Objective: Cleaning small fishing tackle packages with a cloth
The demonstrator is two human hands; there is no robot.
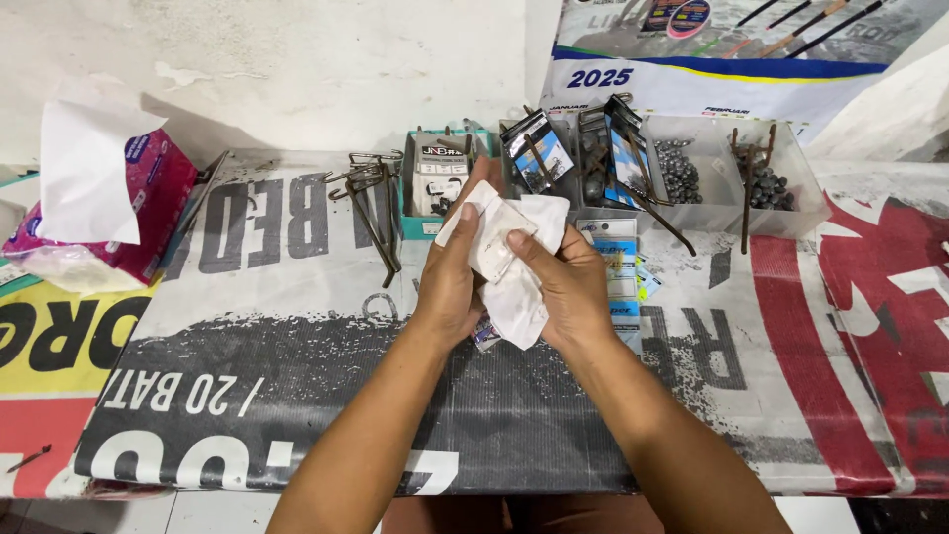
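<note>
**Both hands close on a packet wrapped in tissue**

The left hand (pixel 450 287) and right hand (pixel 563 287) meet at the middle of the table (pixel 297 326), both gripping a white tissue (pixel 519 297) and a small clear packet (pixel 491 247) laid against it. The packet's long axis runs from about 11 o'clock to 5 o'clock. The left fingers curl round its far edge, and the right thumb presses on its face from 3 o'clock. Both hands touch it, so neither is nearer. What the packet holds is too small to tell.

At 12 o'clock, just beyond the hands, stand clear bins (pixel 712 188) of dark round weights, with carded packs (pixel 539 153) and a teal box (pixel 440 183). Bent wire hooks (pixel 371 198) lie at 11 o'clock, a pink tissue box (pixel 119 213) well off at 9 o'clock. Flat packs (pixel 618 267) lie under the right hand. Nothing stands between the hands
</note>
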